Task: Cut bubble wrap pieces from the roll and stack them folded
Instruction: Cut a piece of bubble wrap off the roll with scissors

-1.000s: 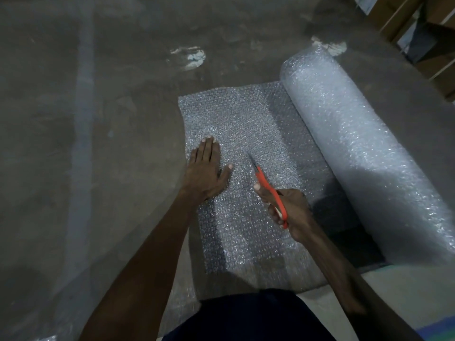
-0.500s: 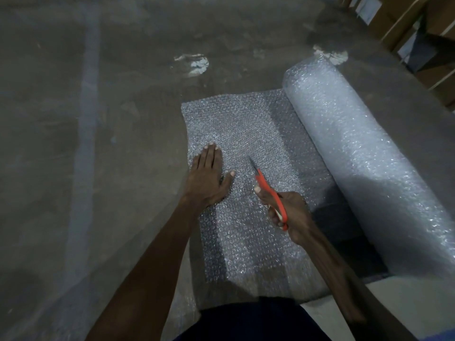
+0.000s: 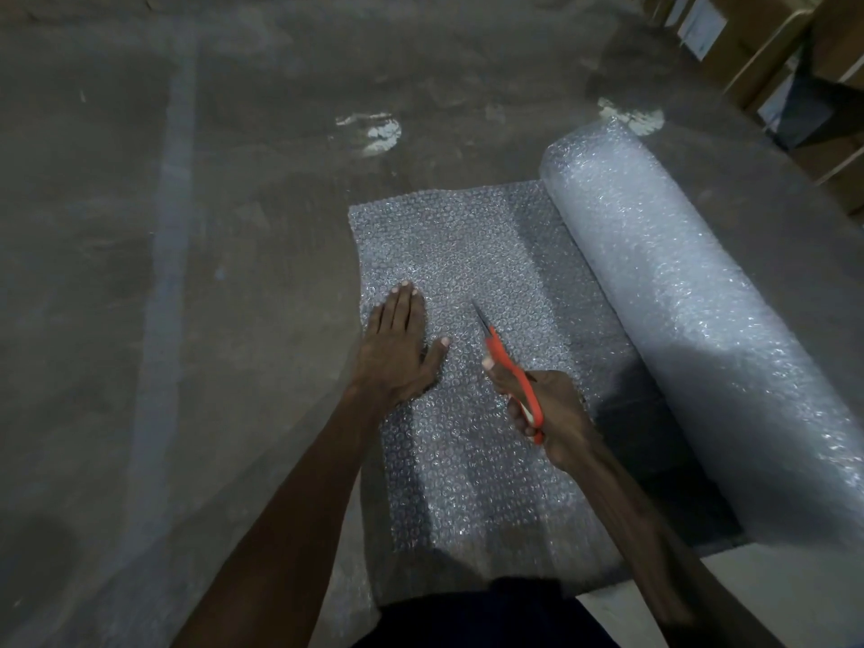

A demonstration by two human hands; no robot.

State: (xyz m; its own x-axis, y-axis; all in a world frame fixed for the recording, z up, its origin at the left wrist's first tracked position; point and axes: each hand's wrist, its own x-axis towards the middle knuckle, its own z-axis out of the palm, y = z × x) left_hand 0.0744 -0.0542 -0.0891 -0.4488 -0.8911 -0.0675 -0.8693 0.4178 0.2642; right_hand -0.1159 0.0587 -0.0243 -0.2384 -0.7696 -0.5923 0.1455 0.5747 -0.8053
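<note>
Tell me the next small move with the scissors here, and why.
Probably push the scissors on toward the far edge of the unrolled sheet. The right hand grips them mid-sheet, blade pointing away, uncut wrap lies ahead, and the left hand presses the sheet flat beside them.

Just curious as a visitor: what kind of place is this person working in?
Probably a warehouse or packing area: a bare concrete floor, a big bubble wrap roll lying on it, and stacked cardboard boxes at the far right.

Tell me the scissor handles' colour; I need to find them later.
Orange-red, on the metal-bladed scissors in the right hand; head view.
</note>
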